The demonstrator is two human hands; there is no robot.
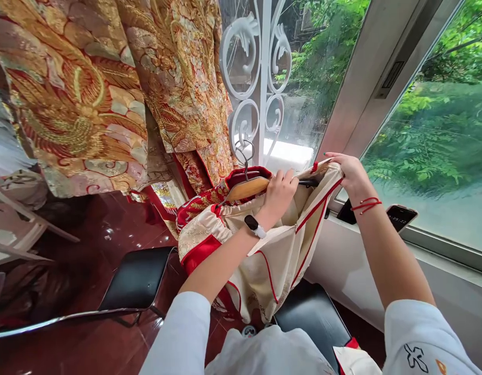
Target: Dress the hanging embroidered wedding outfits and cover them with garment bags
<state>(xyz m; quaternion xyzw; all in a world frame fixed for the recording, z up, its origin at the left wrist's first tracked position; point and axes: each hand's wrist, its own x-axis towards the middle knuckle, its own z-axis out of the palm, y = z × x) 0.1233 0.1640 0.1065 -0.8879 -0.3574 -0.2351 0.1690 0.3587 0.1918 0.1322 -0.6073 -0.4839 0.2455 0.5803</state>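
Observation:
A cream skirt with red piping (280, 271) and a gathered waistband hangs in front of me. Its waist is spread around a wooden hanger (248, 188) with a metal hook, beside a red embroidered garment (199, 204). My left hand (280, 194), with a watch on the wrist, is closed around the hanger's right part; its fingertips are partly hidden. Just past those fingers a dark bar or clip (309, 182) shows inside the waist. My right hand (349, 173) pinches the skirt's waist edge at the far right and holds it outward, near the window.
Gold and red embroidered robes (84, 104) hang at the upper left. White scrollwork metal (263, 78) stands before the window. Black-seated chairs (137, 278) (313, 317) are below on the red tiled floor. A phone (400, 216) leans on the sill at right.

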